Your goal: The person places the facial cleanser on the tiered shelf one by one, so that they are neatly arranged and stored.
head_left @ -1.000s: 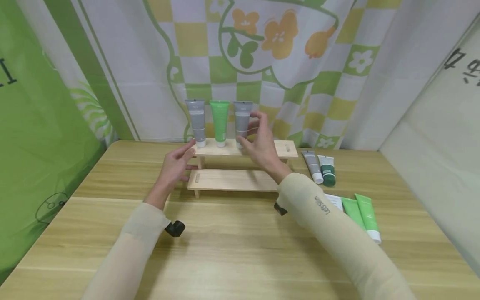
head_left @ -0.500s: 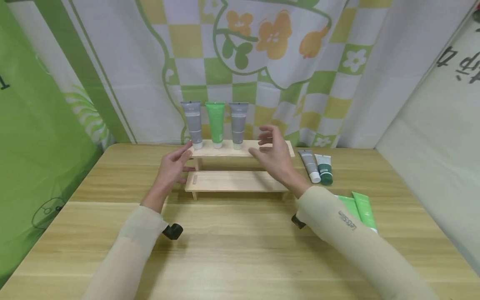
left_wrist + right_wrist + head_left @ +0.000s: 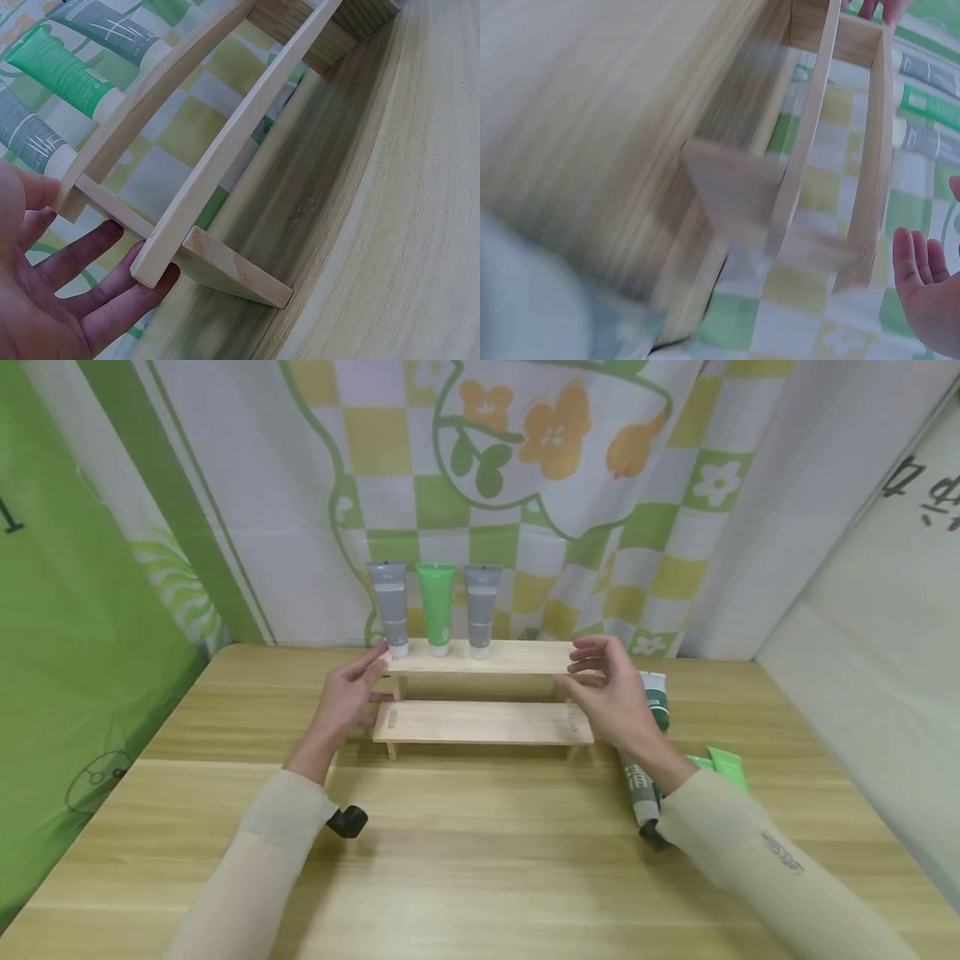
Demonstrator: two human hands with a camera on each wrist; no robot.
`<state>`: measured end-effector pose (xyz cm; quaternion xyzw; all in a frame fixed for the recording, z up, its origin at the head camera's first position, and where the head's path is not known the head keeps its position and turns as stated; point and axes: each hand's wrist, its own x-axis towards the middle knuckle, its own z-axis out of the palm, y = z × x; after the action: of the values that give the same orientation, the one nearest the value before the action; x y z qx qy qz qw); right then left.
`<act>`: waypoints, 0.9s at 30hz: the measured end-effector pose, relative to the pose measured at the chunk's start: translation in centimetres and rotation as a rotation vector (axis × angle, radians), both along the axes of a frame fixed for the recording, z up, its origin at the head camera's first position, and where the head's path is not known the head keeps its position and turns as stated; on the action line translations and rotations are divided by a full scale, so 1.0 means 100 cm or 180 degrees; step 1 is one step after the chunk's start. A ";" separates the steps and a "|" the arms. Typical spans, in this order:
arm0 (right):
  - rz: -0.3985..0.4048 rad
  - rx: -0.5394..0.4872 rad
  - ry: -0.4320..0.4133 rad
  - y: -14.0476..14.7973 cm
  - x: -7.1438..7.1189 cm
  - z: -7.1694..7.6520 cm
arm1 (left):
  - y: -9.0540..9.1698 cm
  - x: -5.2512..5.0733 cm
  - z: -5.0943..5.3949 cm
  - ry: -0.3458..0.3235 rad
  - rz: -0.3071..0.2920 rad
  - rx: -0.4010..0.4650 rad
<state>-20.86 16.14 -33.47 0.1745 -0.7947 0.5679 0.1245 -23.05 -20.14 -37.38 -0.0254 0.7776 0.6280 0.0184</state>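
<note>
— So, what could trip you up from here?

— At two o'clock, loose tubes (image 3: 727, 767) lie near your right sleeve (image 3: 780, 852); a low sweep could drag them. Your right hand (image 3: 618, 697), empty, fingers relaxed, hangs at one; your left hand (image 3: 345, 697), at eleven, touches the wooden rack (image 3: 483, 722), fingers spread. At twelve, three tubes (image 3: 437, 610) stand cap-down on it; a bump would likely topple them.

— And between views?

— Head view overlaps your right hand with the rack; right wrist view shows a gap.
</note>
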 end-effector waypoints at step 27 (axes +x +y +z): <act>0.0086 -0.0469 -0.1427 0.149 -0.011 -0.026 | 0.001 0.001 0.004 -0.0027 -0.0023 0.0041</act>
<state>-22.01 31.00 -36.05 0.0450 -0.7564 0.6506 -0.0503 -22.98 -20.01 -37.03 -0.0251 0.7735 0.6328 0.0242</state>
